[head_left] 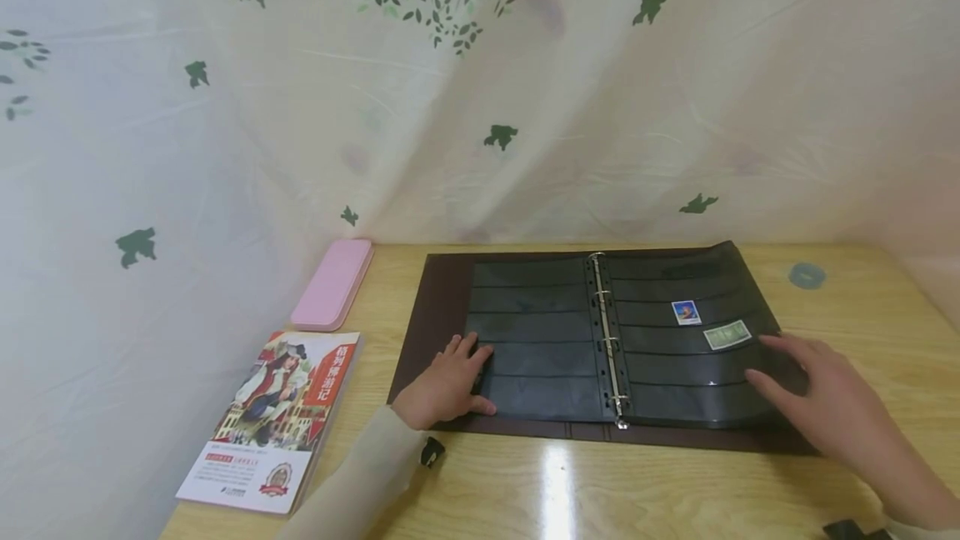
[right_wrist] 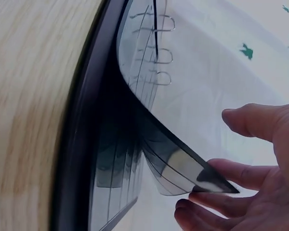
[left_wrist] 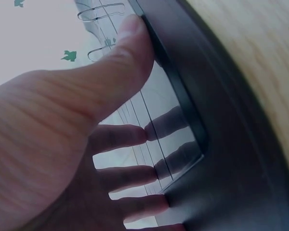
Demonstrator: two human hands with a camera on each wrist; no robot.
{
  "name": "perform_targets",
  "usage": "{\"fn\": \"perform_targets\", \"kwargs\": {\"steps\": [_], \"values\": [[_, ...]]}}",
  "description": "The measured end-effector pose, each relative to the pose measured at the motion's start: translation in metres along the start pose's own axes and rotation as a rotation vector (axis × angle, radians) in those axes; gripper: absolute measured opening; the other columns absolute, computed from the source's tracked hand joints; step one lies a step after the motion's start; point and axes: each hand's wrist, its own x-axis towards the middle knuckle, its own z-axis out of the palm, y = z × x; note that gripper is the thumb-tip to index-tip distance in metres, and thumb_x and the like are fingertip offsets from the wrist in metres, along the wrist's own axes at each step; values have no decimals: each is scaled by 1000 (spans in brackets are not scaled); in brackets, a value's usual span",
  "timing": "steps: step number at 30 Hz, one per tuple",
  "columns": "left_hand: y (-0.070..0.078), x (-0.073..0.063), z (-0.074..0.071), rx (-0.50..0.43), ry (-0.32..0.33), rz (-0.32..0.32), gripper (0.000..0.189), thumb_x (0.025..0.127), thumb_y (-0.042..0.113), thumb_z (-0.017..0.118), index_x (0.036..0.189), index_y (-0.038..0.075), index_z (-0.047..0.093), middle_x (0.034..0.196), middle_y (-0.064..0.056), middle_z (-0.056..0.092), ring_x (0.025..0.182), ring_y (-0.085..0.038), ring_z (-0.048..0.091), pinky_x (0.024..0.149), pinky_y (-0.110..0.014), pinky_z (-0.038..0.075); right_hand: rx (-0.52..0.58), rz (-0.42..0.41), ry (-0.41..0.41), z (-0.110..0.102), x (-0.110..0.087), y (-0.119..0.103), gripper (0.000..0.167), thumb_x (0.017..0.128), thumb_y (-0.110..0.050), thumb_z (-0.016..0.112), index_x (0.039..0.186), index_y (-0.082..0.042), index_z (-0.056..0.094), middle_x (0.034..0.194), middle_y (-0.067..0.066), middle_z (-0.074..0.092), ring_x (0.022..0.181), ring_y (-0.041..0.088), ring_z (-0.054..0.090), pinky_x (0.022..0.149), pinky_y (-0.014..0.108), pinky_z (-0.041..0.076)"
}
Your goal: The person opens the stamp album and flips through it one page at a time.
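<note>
A ring-binder stamp album (head_left: 517, 427) lies spread on the table, with black strip-pocket pages on both sides of its metal rings (head_left: 609, 343). My left hand (head_left: 444, 380) rests at the edge of the left page (head_left: 536, 357), fingers spread. On the right page (head_left: 675, 369) sit a blue stamp (head_left: 686, 312) and a green stamp (head_left: 727, 335). My right hand (head_left: 843, 402) is at that page's outer edge. In the right wrist view, the leaf's lifted corner (right_wrist: 195, 166) lies against my fingers (right_wrist: 236, 173), and the thumb stands apart from it.
A paperback book (head_left: 270, 423) with a red and white cover lies on the left of the wooden table (head_left: 495, 490). Behind it is a pink case (head_left: 333, 283). A round bluish disc (head_left: 807, 276) lies at the back right, before a patterned cloth (head_left: 450, 165).
</note>
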Motion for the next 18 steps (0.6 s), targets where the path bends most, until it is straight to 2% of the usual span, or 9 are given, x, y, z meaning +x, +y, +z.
{"fn": "perform_targets", "kwargs": {"steps": [6, 11, 13, 15, 18], "values": [[0, 0, 0, 6, 10, 7, 87, 76, 50, 72, 144, 7, 39, 150, -22, 25, 136, -43, 22, 101, -56, 31, 58, -44, 40, -5, 0, -14, 51, 92, -30, 63, 130, 2, 51, 138, 29, 38, 124, 55, 29, 90, 70, 23], [1, -1, -1, 0, 4, 3, 87, 77, 49, 72, 144, 7, 39, 150, -22, 24, 136, -43, 21, 101, -56, 30, 111, -64, 85, -12, 2, -28, 43, 94, -25, 61, 129, -1, 54, 136, 24, 44, 118, 52, 39, 87, 66, 30], [1, -1, -1, -7, 3, 2, 86, 77, 49, 72, 144, 7, 38, 150, -22, 23, 136, -43, 21, 102, -56, 30, 115, -76, 109, -14, 3, -33, 41, 94, -24, 61, 128, -2, 56, 134, 21, 47, 116, 50, 43, 97, 52, 34], [2, -1, -2, -11, 3, 1, 86, 77, 48, 72, 144, 7, 38, 151, -22, 23, 136, -43, 20, 102, -56, 29, 114, -87, 126, -16, 4, -37, 40, 93, -24, 62, 128, -4, 57, 133, 18, 49, 116, 48, 45, 101, 36, 33], [2, -2, -2, -12, 8, 4, 86, 77, 48, 73, 144, 7, 38, 150, -22, 23, 136, -43, 21, 101, -57, 30, 118, -102, 143, -17, 5, -43, 39, 93, -23, 62, 128, -7, 58, 133, 13, 51, 121, 41, 44, 95, 9, 20]]}}
